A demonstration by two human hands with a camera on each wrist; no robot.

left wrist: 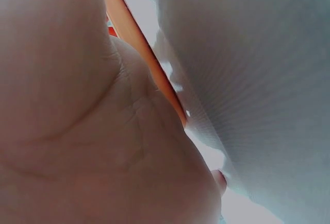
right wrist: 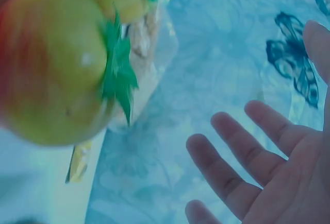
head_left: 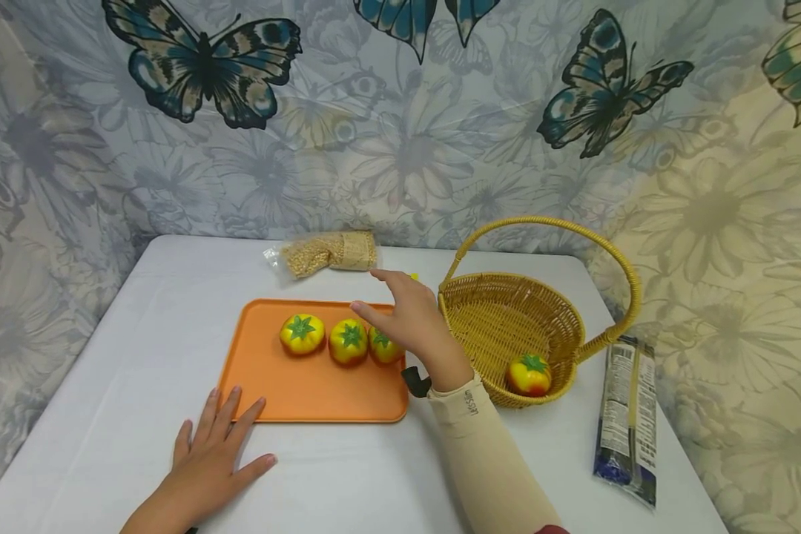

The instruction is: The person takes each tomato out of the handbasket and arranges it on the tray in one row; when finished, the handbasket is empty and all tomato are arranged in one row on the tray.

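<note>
An orange tray (head_left: 320,393) carries three yellow-red, tomato-like fruits with green leafy tops: a left one (head_left: 302,335), a middle one (head_left: 348,343) and a right one (head_left: 383,347), partly hidden by my right hand. That hand (head_left: 410,319) hovers over the tray's right edge, fingers extended and apart. In the right wrist view, its palm (right wrist: 289,183) holds nothing, and a fruit (right wrist: 56,69) looms close by. My left hand (head_left: 207,463) lies with fingers spread, its fingertips over the tray's near left corner. One similar fruit (head_left: 529,375) sits inside the wicker basket (head_left: 487,311).
Behind the tray lies a clear plastic bag (head_left: 330,254) of tan contents. The basket's tall handle (head_left: 630,274) arches up at the right. A dark printed packet (head_left: 627,419) lies near the white table's (head_left: 107,415) right edge. A butterfly-print cloth (head_left: 400,148) hangs behind.
</note>
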